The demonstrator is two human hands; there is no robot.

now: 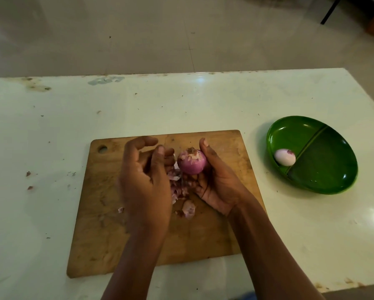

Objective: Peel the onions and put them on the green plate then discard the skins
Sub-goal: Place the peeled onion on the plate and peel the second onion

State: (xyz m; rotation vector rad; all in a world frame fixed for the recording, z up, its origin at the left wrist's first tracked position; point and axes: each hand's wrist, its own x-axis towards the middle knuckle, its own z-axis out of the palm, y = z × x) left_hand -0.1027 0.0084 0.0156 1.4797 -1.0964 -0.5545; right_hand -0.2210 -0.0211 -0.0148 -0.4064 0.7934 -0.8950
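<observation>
Right hand point(217, 182) cupping onion point(192, 163), skins point(178, 190) beneath — board point(108, 239)

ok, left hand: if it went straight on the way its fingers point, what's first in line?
Most likely the purple onion held in the right hand. The left hand points right, straight at it. With only one view, depth is unsure.

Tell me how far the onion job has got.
Done: one pale peeled onion lies in the green divided plate. In hand: the right hand holds a purple onion, papery scraps on top, the left hand beside it. Left: finish it, plate it, discard the purple skins on the wooden cutting board.
</observation>
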